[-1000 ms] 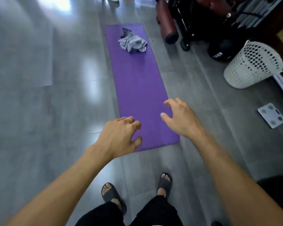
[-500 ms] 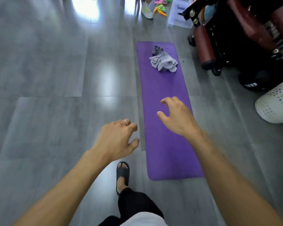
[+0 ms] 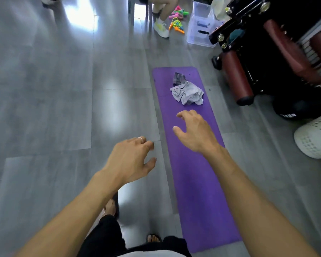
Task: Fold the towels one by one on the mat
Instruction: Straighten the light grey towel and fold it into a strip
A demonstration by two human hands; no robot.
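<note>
Both hands hang empty with loosely curled fingers: the left hand (image 3: 132, 160) over the floor (image 3: 44, 108), the right hand (image 3: 195, 132) above the mat (image 3: 198, 191), short of the crumpled towels (image 3: 187, 92).

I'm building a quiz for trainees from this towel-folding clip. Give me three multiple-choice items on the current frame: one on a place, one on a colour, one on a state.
1. Where do the towels lie?
A. on the far part of the mat
B. in the white basket
C. on the bare floor

2. What colour is the mat?
A. green
B. purple
C. red

3. What are the hands doing?
A. both holding a towel
B. one pressing the mat
C. both empty, held out in the air

Answers: 1 A, the crumpled heap sits near the mat's far end. 2 B, the mat is purple on the grey floor. 3 C, the left hand and right hand hold nothing, fingers loosely curled.
</note>
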